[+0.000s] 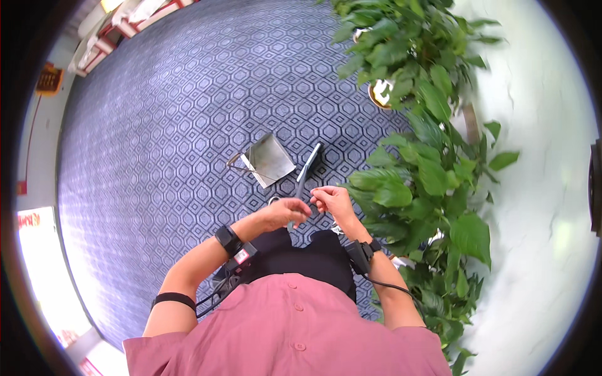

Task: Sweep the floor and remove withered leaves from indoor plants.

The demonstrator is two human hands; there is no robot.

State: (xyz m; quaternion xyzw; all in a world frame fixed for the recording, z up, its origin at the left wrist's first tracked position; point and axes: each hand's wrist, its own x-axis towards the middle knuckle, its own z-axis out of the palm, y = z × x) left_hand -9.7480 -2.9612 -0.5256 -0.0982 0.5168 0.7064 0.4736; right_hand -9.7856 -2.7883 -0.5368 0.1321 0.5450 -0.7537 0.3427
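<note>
My left hand is in front of my thighs, its fingers curled round the grey handle of a broom. The broom's narrow head rests on the carpet ahead, a pale strip along its dark edge. Close by on the right, my right hand has thumb and fingertips pressed together; whatever is in the pinch is too small to make out. Left of the broom head lies a grey metal dustpan, with a bent brownish handle piece at its left side.
Leafy green potted plants line the right side, their leaves reaching close to my right arm. Beyond them runs a pale marbled surface. Patterned blue-grey carpet spreads ahead and left. Red-and-white furniture stands at the far left. Cables hang from my wrist devices.
</note>
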